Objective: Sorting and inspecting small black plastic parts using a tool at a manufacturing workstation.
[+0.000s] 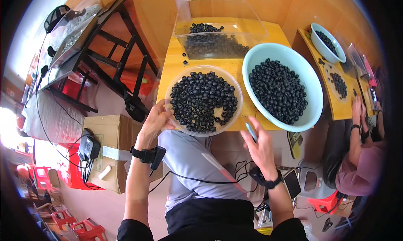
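A shallow clear round tray [240, 99] sits at the table's front edge, spread with black round beads [203, 94] that show holes. My left hand [157, 119] grips the tray's left rim, its fingers closed round the edge. Just right of the tray, my right hand [259, 144] is closed on a slim light-blue tool [251, 132] with a thin tip pointing up toward the tray; its exact kind is unclear. A large pale-blue basin [315, 99] to the right holds many more black beads. Behind the tray stands a clear rectangular box [222, 36] with beads inside.
Two loose beads [185, 62] lie on the yellow table [172, 60] near the box. A bottle [181, 3] stands behind. At right, another person's hands [357, 108] are at a second table with a basin [333, 54]. A cardboard box [111, 150] and cables lie left.
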Demonstrator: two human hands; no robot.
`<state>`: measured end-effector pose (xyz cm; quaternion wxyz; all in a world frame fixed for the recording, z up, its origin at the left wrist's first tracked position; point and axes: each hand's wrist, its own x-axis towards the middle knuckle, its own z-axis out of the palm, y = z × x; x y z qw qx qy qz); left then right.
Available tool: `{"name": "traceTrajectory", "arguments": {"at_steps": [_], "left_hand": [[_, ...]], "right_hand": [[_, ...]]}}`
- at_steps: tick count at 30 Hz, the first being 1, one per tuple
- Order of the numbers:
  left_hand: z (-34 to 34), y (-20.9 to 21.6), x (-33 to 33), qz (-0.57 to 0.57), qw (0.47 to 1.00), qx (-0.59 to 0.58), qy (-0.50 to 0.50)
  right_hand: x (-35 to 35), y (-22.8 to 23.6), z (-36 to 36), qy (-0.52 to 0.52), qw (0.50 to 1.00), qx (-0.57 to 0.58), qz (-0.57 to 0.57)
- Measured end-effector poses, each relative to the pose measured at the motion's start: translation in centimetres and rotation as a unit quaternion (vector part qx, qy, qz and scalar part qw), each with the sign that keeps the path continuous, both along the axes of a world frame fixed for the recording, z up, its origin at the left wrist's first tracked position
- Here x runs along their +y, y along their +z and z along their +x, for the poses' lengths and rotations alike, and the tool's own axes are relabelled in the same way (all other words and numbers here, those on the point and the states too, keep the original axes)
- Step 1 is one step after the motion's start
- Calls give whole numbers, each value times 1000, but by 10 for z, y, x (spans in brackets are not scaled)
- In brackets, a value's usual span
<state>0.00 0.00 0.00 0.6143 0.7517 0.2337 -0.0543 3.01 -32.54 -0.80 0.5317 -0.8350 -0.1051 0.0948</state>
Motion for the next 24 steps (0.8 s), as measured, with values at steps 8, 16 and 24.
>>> {"name": "traceTrajectory", "arguments": {"at_steps": [8, 16, 24], "left_hand": [[-5, -7, -7, -132, 988, -68, 31], [-49, 22, -47, 1, 979, -182, 94], [-49, 14, -36, -60, 985, -125, 99]], "right_hand": [[45, -22, 37, 33, 971, 110, 211], [42, -2, -5, -3, 972, 13, 236], [43, 10, -5, 11, 987, 30, 161]]}}
